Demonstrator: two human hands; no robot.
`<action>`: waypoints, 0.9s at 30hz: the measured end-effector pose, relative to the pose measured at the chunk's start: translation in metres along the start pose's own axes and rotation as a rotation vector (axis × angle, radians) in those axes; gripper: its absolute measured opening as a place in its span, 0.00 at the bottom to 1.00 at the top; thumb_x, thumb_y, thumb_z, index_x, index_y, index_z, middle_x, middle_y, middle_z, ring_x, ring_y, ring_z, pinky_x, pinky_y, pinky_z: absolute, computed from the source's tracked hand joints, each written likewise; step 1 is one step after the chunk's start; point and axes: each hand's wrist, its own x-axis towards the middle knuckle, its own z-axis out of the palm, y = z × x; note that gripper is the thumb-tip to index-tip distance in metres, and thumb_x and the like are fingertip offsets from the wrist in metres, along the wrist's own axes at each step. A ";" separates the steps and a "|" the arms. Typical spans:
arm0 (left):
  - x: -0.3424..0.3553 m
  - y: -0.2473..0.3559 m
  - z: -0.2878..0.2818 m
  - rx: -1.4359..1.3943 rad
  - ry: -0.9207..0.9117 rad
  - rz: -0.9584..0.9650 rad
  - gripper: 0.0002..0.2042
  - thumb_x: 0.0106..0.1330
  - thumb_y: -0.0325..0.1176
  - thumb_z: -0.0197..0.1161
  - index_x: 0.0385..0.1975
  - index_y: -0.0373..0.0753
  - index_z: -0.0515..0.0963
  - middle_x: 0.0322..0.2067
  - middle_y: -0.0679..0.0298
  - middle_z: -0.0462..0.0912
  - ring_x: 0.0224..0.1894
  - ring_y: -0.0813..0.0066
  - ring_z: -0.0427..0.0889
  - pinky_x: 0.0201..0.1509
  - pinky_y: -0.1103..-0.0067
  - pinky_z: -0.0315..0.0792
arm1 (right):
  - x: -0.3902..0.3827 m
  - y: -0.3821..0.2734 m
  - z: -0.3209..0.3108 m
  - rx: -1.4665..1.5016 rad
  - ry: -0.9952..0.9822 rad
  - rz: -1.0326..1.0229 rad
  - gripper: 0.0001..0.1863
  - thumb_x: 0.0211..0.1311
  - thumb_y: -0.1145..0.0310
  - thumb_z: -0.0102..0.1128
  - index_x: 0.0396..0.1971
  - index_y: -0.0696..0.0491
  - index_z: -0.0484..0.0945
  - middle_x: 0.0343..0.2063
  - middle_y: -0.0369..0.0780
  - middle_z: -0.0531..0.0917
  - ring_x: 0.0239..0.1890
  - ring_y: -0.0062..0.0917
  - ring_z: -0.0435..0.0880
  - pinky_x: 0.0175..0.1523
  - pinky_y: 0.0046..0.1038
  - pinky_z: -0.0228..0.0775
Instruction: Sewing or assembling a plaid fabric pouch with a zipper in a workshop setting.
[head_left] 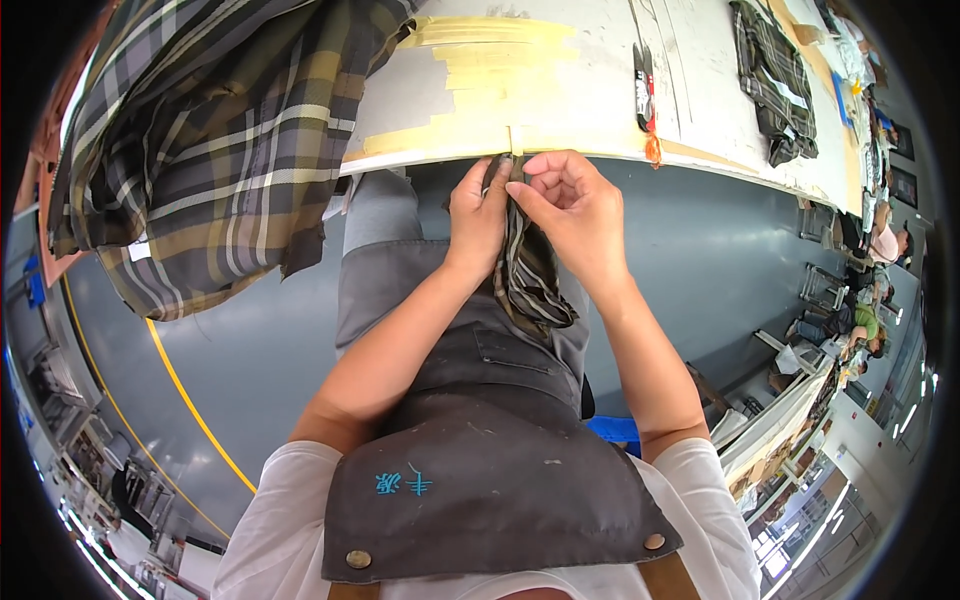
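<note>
Near the table edge, my left hand (478,215) is closed on a narrow, folded piece of plaid fabric (530,285), which hangs down in front of my dark apron (450,440). My right hand (570,205) has its fingers curled and its thumb tip against the fabric's top, close to my left thumb. The fabric's top is partly hidden by my fingers. A short strip of yellow tape (515,138) sits on the table edge just above both hands.
The taped white table (600,80) crosses the top. A large plaid fabric pile (210,150) hangs over it at left. Black-and-red snips (645,90) and folded plaid garments (775,90) lie at right. Other people (865,325) sit along worktables at far right.
</note>
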 end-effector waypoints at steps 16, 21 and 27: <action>-0.009 0.026 -0.004 -0.311 -0.103 -0.146 0.09 0.63 0.30 0.54 0.40 0.33 0.73 0.32 0.67 0.78 0.32 0.86 0.74 0.38 0.86 0.69 | -0.002 0.005 -0.004 0.093 -0.009 0.073 0.08 0.48 0.76 0.63 0.30 0.59 0.76 0.19 0.35 0.78 0.19 0.12 0.74 0.26 0.16 0.68; -0.009 0.020 -0.007 -0.263 -0.091 -0.095 0.09 0.63 0.31 0.55 0.39 0.33 0.73 0.31 0.68 0.78 0.31 0.88 0.72 0.36 0.87 0.68 | -0.003 0.003 -0.001 -0.090 0.044 -0.029 0.06 0.50 0.75 0.61 0.29 0.60 0.77 0.18 0.35 0.79 0.20 0.12 0.76 0.27 0.16 0.69; -0.009 0.021 -0.008 -0.300 -0.135 -0.135 0.08 0.63 0.31 0.55 0.37 0.34 0.73 0.31 0.71 0.76 0.32 0.91 0.70 0.36 0.89 0.65 | 0.001 -0.003 -0.006 0.091 -0.044 0.166 0.06 0.52 0.73 0.61 0.26 0.60 0.77 0.16 0.37 0.79 0.18 0.13 0.76 0.25 0.16 0.69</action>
